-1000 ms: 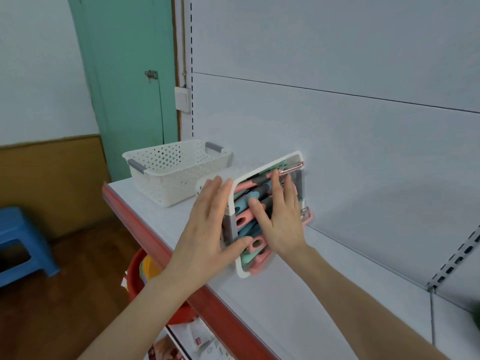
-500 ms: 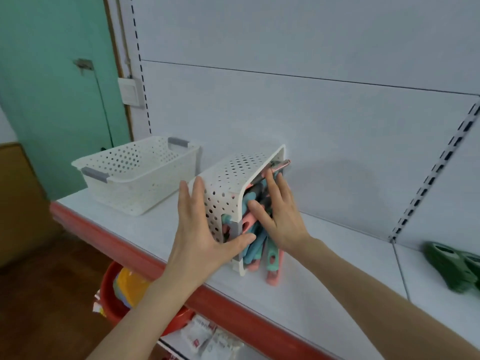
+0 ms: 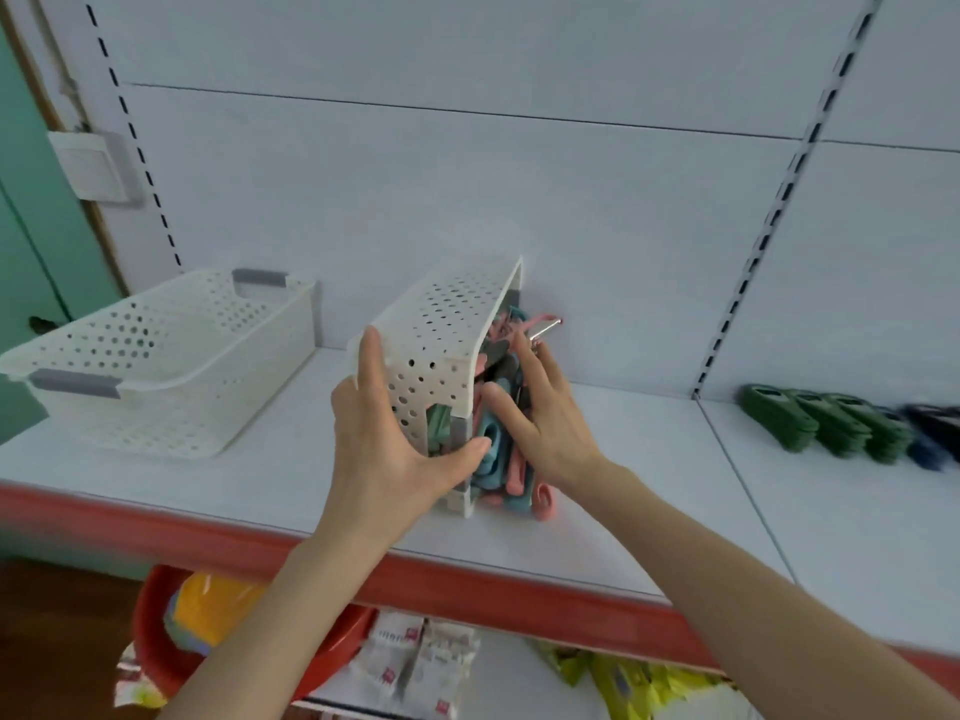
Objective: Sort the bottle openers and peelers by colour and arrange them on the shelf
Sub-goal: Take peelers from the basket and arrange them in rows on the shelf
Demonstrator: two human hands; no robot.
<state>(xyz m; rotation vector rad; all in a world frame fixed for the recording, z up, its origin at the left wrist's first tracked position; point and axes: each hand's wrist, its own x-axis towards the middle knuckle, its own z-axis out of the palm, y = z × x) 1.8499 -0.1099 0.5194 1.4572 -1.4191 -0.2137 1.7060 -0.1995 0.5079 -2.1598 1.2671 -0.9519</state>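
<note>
A white perforated basket (image 3: 447, 324) stands tipped on its side on the white shelf (image 3: 649, 511), its mouth facing right. Pink, teal and grey bottle openers and peelers (image 3: 501, 459) spill from the mouth onto the shelf. My left hand (image 3: 387, 439) grips the basket's near end, thumb at the rim and fingers flat on its bottom. My right hand (image 3: 545, 413) reaches into the mouth with straight fingers pressed against the tools. Dark green tools (image 3: 821, 420) lie in a row at the far right, with dark blue ones (image 3: 935, 433) beyond them.
A second white basket (image 3: 156, 356) with grey handles stands upright at the left. The shelf has a red front edge (image 3: 467, 574) and a white back panel. Below it sit a red tub (image 3: 171, 641) and packaged goods (image 3: 415, 662). A green door (image 3: 31, 252) is at far left.
The view has swung right, bringing the green and blue tools in. The basket has tipped further and more tools have slid out onto the shelf under my right hand.
</note>
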